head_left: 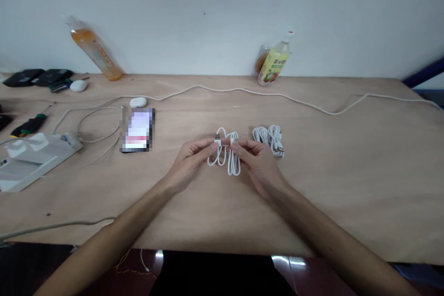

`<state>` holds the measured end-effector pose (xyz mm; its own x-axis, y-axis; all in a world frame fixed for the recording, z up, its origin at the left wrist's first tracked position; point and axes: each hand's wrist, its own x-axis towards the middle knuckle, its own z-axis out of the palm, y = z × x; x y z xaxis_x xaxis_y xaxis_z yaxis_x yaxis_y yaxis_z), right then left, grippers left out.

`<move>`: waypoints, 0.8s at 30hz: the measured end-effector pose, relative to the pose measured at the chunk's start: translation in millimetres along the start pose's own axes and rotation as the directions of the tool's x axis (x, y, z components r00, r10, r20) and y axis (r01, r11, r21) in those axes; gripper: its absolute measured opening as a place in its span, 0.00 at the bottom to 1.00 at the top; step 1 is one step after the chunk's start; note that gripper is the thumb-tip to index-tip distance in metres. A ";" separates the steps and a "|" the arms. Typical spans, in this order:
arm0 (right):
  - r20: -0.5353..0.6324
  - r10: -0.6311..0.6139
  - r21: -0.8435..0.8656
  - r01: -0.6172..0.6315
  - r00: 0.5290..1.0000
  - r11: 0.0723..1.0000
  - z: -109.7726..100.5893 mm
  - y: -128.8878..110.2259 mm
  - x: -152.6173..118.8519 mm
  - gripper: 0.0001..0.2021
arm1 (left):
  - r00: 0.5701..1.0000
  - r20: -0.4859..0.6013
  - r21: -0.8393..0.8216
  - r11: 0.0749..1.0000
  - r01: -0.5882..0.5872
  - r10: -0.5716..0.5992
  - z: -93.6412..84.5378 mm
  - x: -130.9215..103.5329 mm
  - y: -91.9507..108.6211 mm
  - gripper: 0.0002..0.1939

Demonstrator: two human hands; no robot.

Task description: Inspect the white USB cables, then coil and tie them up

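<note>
A white cable (230, 162) is held between the two hands, raised in front of the person above the middle of the wooden worktop (364, 162). It is thin, smooth and plain white, gathered into narrow, slack loops. One group of strands hangs long and close together below the right hand; looser, rounder loops hang beside it, nearer the left hand, and a small arch rises above the fingers. At the left end sits a flat USB plug (217, 138), its metal tip pointing away from the person and its body white. The other end is too small to make out clearly.

The left hand (187, 159) pinches the cable at this plug between thumb and forefinger. The right hand (258, 159) pinches the gathered strands near their top, its thumb laid over them. The fingertips of the two hands are close together.

Just beyond the right hand, more white cables (275, 138) lie bundled on the worktop.
</note>
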<state>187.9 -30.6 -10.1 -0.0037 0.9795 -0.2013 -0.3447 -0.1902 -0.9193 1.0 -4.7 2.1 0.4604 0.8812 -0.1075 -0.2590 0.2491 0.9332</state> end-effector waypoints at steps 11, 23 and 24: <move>-0.004 0.006 -0.038 -0.006 1.000 0.999 3.6 -4.5 -0.5 0.19 | 1.000 -0.010 0.010 1.000 0.005 -0.005 0.4 -1.2 -1.1 0.18; -0.148 -0.277 -0.336 0.215 0.949 0.917 3.2 3.7 -5.9 0.13 | 0.998 0.061 -0.054 0.998 0.023 -0.020 4.8 -3.6 -1.3 0.17; -0.153 -0.286 -0.337 0.222 0.946 0.915 3.8 3.7 -6.5 0.13 | 0.997 0.071 -0.066 0.997 0.035 -0.031 4.5 -3.4 -1.4 0.17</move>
<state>183.1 -37.4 -11.0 0.2390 0.9708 0.0207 -0.0003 0.0213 -0.9998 3.7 -9.8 2.7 0.5275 0.8423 -0.1112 -0.2978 0.3059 0.9043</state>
